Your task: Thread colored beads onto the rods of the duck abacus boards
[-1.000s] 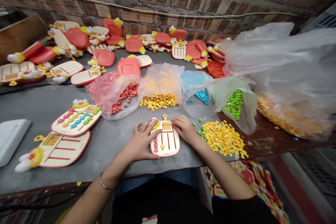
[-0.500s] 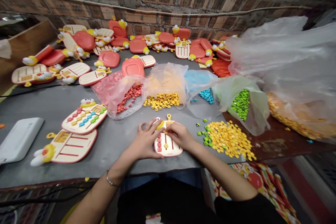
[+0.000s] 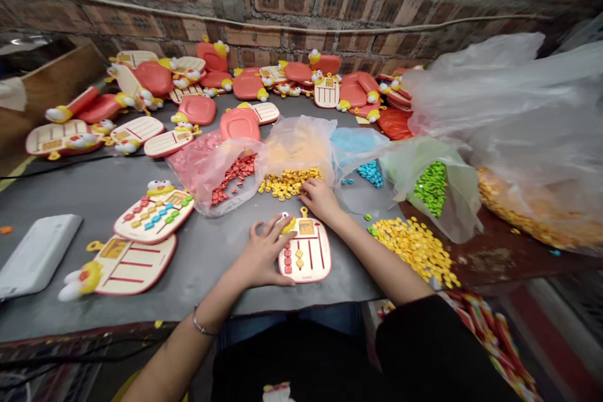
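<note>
The toy bead board (image 3: 305, 267), cream plastic with a small duck head at its top left, lies flat near the front edge of the grey counter (image 3: 207, 292), a few red and yellow beads on its rods. The left hand (image 3: 266, 252) rests on it, fingers spread wide, fingertips (image 3: 282, 224) touching the duck head and upper edge, gripping nothing. The right hand (image 3: 320, 200) reaches past the board, fingers curled at the edge of the yellow beads (image 3: 288, 183) spilling from a plastic bag; whether it has a bead, I cannot tell. Red beads (image 3: 235, 174) lie to the left, blue (image 3: 370, 174) and green beads (image 3: 431, 188) to the right. A finished board (image 3: 154, 218) sits toward the counter's left side.
</note>
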Demonstrator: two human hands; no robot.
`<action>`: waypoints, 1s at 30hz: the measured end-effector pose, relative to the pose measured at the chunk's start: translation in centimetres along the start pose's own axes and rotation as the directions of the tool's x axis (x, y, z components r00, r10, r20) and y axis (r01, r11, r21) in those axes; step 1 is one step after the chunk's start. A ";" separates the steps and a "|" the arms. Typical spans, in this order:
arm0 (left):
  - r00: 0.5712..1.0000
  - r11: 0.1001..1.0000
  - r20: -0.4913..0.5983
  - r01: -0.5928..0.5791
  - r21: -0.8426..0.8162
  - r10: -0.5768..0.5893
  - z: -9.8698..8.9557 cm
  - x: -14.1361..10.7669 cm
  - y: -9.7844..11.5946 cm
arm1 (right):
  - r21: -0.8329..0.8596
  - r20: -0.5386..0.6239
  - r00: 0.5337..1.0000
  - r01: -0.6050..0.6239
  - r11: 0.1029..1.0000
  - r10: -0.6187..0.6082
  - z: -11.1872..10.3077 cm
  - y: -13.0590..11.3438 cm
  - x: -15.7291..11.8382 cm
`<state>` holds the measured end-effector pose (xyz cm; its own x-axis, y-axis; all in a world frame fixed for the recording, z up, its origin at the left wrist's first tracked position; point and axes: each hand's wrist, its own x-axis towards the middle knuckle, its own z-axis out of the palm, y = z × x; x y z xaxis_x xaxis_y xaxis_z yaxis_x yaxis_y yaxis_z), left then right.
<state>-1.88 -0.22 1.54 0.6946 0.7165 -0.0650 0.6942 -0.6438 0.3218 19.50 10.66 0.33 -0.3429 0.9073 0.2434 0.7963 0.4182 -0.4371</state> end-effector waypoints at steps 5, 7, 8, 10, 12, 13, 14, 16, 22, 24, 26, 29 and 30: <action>1.000 1.000 -0.009 -0.003 -0.008 0.003 0.1 0.0 -0.1 | -0.043 0.028 0.999 0.026 0.999 -0.025 0.5 -0.3 0.6; 1.000 1.000 -0.019 -0.006 -0.008 0.006 0.3 0.0 -0.2 | 0.075 -0.021 0.998 0.064 0.995 -0.063 -0.1 -0.1 -0.7; 1.000 1.000 -0.020 -0.006 -0.008 0.006 0.4 -0.1 -0.2 | 0.134 -0.046 0.995 0.095 0.986 -0.089 -0.6 0.1 -1.5; 1.000 1.000 -0.015 -0.006 -0.010 0.006 0.5 -0.1 -0.2 | 0.213 -0.078 0.985 0.165 0.963 -0.152 -1.5 0.4 -3.5; 1.000 1.000 -0.015 -0.006 -0.012 0.006 0.6 -0.1 -0.2 | 0.205 -0.067 0.977 0.212 0.955 -0.202 -2.2 0.5 -5.5; 1.000 1.000 -0.015 -0.005 -0.013 0.005 0.5 -0.1 -0.2 | 0.168 -0.045 0.974 0.226 0.960 -0.221 -2.5 0.5 -6.4; 1.000 1.000 -0.015 -0.003 -0.013 0.003 0.5 0.0 -0.1 | 0.113 -0.018 0.971 0.238 0.965 -0.238 -2.6 0.5 -7.2; 1.000 1.000 -0.011 0.003 -0.011 -0.003 0.5 0.0 0.0 | -0.006 0.044 0.960 0.277 0.961 -0.276 -2.5 0.4 -8.4; 1.000 1.000 -0.009 0.016 0.005 -0.016 0.2 0.0 0.2 | -0.111 0.073 0.931 0.364 0.925 -0.358 -1.7 0.8 -9.9; 1.000 1.000 0.003 0.022 0.006 -0.022 0.2 0.0 0.2 | -0.071 0.046 0.931 0.364 0.929 -0.361 -1.8 0.8 -10.0; 1.000 1.000 0.009 0.023 0.004 -0.023 0.2 0.1 0.2 | -0.022 0.021 0.937 0.348 0.937 -0.348 -1.9 0.6 -9.9; 1.000 1.000 0.008 0.020 0.004 -0.020 0.3 0.1 0.2 | 0.072 -0.016 0.948 0.317 0.946 -0.317 -2.2 0.2 -9.7; 1.000 1.000 0.008 0.020 0.005 -0.020 0.3 0.1 0.2 | 0.108 -0.021 0.953 0.302 0.947 -0.302 -2.4 0.1 -9.8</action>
<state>-1.66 -0.36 1.31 0.6819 0.7271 -0.0793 0.7090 -0.6304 0.3161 24.13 1.73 -0.06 -0.5563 0.7378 0.3823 0.5970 0.6749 -0.4336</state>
